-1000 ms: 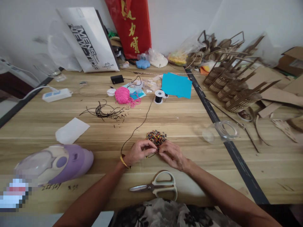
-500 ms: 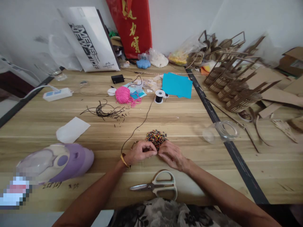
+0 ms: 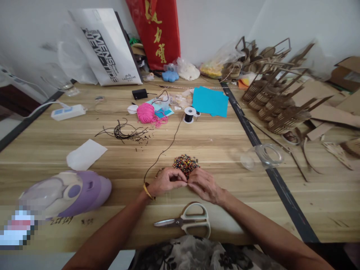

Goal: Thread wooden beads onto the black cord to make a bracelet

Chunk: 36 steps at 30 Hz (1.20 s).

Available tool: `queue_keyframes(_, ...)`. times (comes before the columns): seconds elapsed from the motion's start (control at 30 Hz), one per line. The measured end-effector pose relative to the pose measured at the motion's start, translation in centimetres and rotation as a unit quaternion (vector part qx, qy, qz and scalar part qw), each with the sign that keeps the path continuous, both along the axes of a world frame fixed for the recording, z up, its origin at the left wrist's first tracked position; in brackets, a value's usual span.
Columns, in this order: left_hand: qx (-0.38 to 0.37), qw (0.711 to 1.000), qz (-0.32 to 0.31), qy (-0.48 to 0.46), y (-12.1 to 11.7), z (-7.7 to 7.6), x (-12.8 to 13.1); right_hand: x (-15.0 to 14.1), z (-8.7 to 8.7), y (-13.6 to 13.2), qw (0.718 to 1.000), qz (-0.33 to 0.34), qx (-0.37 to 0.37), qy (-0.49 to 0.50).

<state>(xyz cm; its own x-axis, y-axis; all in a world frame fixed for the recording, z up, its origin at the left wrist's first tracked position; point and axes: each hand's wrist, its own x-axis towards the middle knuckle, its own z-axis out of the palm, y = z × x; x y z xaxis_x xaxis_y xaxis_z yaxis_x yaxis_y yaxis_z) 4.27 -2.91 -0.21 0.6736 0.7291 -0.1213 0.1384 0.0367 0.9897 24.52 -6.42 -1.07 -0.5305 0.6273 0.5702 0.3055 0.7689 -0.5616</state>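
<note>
My left hand (image 3: 168, 180), a gold bracelet (image 3: 149, 191) at its wrist, is closed in a pinch. A thin black cord (image 3: 161, 153) runs from a white-flanged spool (image 3: 189, 115) down to this hand, where its end is hidden by the fingers. Fingertip to fingertip with it, my right hand (image 3: 205, 184) is also pinched, on something too small to make out. Just beyond both hands lies a heap of small multicoloured beads (image 3: 185, 162), partly covered by the fingers. Scissors (image 3: 184, 222) with pale handles rest between my forearms, near my body.
Cut black cords (image 3: 123, 132) and pink yarn (image 3: 145, 113) lie ahead on the left, blue sheets (image 3: 210, 101) farther back. A purple-and-white appliance (image 3: 84, 191) stands left, near white paper (image 3: 86, 154). Clear tape rolls (image 3: 268, 155) and small woven baskets (image 3: 287, 116) are on the right.
Very little differs. The pinched fingertips have shifted by a tiny amount, and a few beads at the right edge of the heap show slightly differently.
</note>
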Motion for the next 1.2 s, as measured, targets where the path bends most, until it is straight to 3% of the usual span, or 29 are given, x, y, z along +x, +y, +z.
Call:
queue_keyframes(0.5, 0.017, 1.000, 0.010, 0.018, 0.1, 0.0, 0.0, 0.1, 0.4, 0.2, 1.000, 0.004, -0.009, 0.009)
queue_keyframes(0.77, 0.000, 1.000, 0.024, 0.016, 0.1, 0.0, 0.1, 2.6, 1.4, 1.4, 0.992, -0.087, -0.070, 0.054)
queue_keyframes(1.03, 0.022, 0.998, 0.050, 0.032, 0.1, 0.2, 0.0, 2.8, 1.0, 1.6, 0.997, -0.015, -0.029, -0.069)
queue_keyframes(1.2, 0.020, 0.998, 0.052, 0.030, 0.2, 0.2, 0.1, 2.5, 1.2, 1.3, 0.988, -0.007, -0.020, -0.152)
